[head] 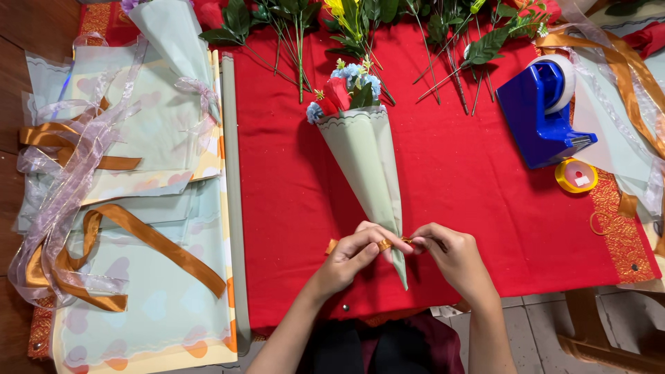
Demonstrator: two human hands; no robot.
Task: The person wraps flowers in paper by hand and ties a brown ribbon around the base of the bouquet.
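One pale green paper cone bouquet [366, 166] lay in the middle of the red cloth table [471, 208], with its tip pointing to 6 o'clock. One red flower and some small blue flowers [346, 86] peeked out of its top at 12 o'clock. One thin orange ribbon [383, 244] went across the narrow end. The left hand [352, 257] and the right hand [454, 256] were close together, and each one pinched an end of that ribbon. At 2 o'clock from the cone stood one blue tape holder [540, 114], with one small yellow tape roll [576, 175] just beside it. At 9 o'clock lay a pile of pastel wrapping sheets [152, 291] with loose orange ribbons [159, 246]. Loose green stems [443, 48] lay at 12 o'clock.
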